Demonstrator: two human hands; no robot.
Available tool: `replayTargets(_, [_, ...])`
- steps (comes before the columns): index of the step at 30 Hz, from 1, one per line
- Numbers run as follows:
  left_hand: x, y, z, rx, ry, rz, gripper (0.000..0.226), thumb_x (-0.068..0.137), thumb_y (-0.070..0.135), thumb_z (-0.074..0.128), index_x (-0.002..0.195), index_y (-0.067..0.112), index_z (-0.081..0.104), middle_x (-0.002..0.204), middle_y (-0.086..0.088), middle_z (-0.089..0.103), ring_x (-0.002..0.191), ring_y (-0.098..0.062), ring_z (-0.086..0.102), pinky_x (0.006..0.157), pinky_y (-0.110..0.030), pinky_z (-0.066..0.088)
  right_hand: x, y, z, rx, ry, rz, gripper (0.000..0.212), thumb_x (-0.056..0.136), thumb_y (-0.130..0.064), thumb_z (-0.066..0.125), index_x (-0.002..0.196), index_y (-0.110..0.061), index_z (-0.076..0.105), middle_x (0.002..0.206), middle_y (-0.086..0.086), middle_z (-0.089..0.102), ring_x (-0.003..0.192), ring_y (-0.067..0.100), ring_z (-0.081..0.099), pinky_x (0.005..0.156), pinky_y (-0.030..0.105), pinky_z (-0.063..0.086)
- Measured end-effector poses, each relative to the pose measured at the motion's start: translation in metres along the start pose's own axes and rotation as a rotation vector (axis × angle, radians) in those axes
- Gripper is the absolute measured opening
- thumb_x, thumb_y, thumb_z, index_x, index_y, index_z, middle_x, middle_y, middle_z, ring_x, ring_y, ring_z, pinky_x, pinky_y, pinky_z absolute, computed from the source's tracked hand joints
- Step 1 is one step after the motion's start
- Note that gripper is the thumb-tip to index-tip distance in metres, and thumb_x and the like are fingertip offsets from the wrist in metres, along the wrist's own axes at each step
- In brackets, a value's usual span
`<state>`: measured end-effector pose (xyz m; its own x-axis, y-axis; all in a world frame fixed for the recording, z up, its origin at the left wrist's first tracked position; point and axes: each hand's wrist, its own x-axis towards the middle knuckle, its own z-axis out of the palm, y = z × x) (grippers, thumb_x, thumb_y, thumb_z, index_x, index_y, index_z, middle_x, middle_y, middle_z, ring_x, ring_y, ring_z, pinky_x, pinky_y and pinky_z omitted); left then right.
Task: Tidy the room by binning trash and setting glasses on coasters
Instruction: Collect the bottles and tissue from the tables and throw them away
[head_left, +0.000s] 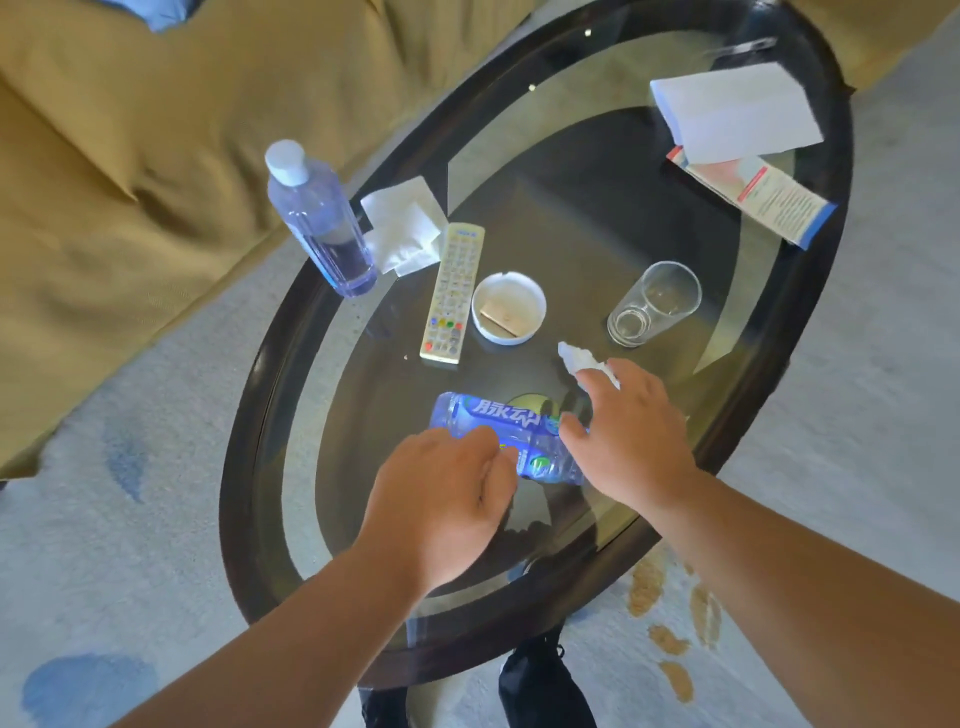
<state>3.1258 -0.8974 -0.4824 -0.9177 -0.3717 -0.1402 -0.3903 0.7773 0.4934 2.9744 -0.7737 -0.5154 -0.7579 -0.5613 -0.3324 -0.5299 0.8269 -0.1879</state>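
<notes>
A crushed plastic bottle (493, 423) with a blue label lies on its side at the near end of the oval glass table (810, 332). My left hand (441, 499) curls over its near side, fingertips on the label. My right hand (631, 441) hovers just right of the bottle. Its thumb touches the bottle's end and a crumpled white tissue (574, 358) is pinched in its fingers. An empty clear glass (654, 304) stands beyond the right hand. Something round and yellow-green (530, 404) shows behind the bottle; I cannot tell what it is.
On the table are a tall clear bottle (322, 223) of liquid, folded white napkins (405, 223), a remote (453, 293), a white ashtray (509, 307), white paper (737, 111) and a leaflet (763, 195). A tan sofa (130, 156) stands left. My shoes (540, 686) are under the near rim.
</notes>
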Motion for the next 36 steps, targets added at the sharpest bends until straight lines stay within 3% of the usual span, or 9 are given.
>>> replayTargets(6, [0.015,0.005,0.016,0.005,0.014,-0.046,0.039,0.087,0.040,0.017,0.078,0.022,0.050,0.060,0.001,0.054,0.058,-0.022,0.051,0.051,-0.033,0.040,0.038,0.019,0.014,0.142,-0.166,0.057,0.049,0.093,-0.037,0.045,0.140,-0.043,0.032,0.152,0.004,0.022,0.138,0.033,0.018,0.102,0.053,0.037])
replayTargets(12, [0.028,0.005,0.026,0.009,0.001,-0.067,0.029,0.080,0.025,0.031,0.089,0.025,0.058,0.080,0.008,0.062,0.066,-0.017,0.055,0.052,-0.028,0.038,0.069,0.025,0.026,0.113,-0.244,-0.016,0.058,0.090,-0.009,0.047,0.142,-0.034,0.038,0.138,0.013,0.031,0.119,0.040,0.037,0.092,0.040,0.040])
replayTargets(18, [0.034,0.006,0.028,-0.008,-0.024,-0.101,0.030,0.079,0.025,0.030,0.092,0.026,0.057,0.087,0.010,0.056,0.067,-0.017,0.054,0.048,-0.028,0.039,0.075,0.021,0.022,0.207,-0.123,-0.068,0.008,0.091,-0.011,0.050,0.094,-0.006,0.055,0.098,0.016,0.052,0.083,0.036,0.054,0.070,0.039,0.042])
replayTargets(21, [0.039,0.016,0.024,-0.144,0.007,-0.201,0.027,0.085,0.029,0.028,0.098,0.033,0.051,0.094,0.013,0.055,0.082,-0.014,0.054,0.064,-0.035,0.049,0.060,0.012,0.002,0.385,-0.045,0.005,0.009,0.090,-0.010,0.047,0.081,-0.011,0.050,0.081,0.004,0.053,0.073,0.027,0.051,0.059,0.032,0.033])
replayTargets(24, [0.052,0.037,0.013,-0.408,0.115,-0.346,0.022,0.094,0.023,0.041,0.101,0.041,0.050,0.099,0.017,0.055,0.092,-0.003,0.052,0.078,-0.024,0.043,0.035,-0.010,-0.028,0.725,-0.069,0.123,0.015,0.087,-0.007,0.044,0.080,-0.013,0.055,0.070,-0.003,0.056,0.068,0.019,0.052,0.053,0.028,0.036])
replayTargets(26, [0.064,0.054,0.004,-0.598,0.165,-0.464,0.021,0.096,0.027,0.044,0.111,0.038,0.053,0.106,0.015,0.053,0.095,0.007,0.050,0.080,-0.014,0.040,0.016,-0.028,-0.044,0.930,-0.153,0.152,0.017,0.086,-0.021,0.046,0.081,-0.016,0.061,0.073,-0.001,0.062,0.072,0.015,0.059,0.062,0.025,0.048])
replayTargets(28, [0.071,0.063,-0.003,-0.708,0.169,-0.530,0.026,0.096,0.035,0.042,0.119,0.035,0.053,0.113,0.010,0.050,0.093,0.018,0.047,0.075,-0.002,0.037,0.004,-0.040,-0.049,1.131,-0.266,0.208,0.031,0.079,-0.040,0.045,0.084,-0.016,0.065,0.080,0.003,0.068,0.084,0.023,0.066,0.080,0.042,0.055])
replayTargets(31, [0.066,0.062,-0.010,-0.653,0.134,-0.484,0.024,0.091,0.041,0.047,0.113,0.036,0.055,0.110,0.010,0.052,0.091,0.012,0.051,0.069,-0.006,0.039,0.001,-0.047,-0.059,1.452,-0.419,0.416,0.051,0.065,-0.059,0.051,0.096,-0.023,0.068,0.089,0.005,0.073,0.086,0.026,0.068,0.086,0.049,0.053])
replayTargets(36, [0.054,0.046,-0.015,-0.444,0.057,-0.436,0.017,0.090,0.022,0.048,0.099,0.033,0.057,0.090,0.013,0.063,0.078,0.000,0.059,0.059,-0.011,0.038,0.000,-0.048,-0.079,1.472,-0.432,0.380,0.023,0.086,-0.048,0.049,0.097,-0.030,0.059,0.086,0.002,0.068,0.077,0.020,0.068,0.085,0.045,0.056])
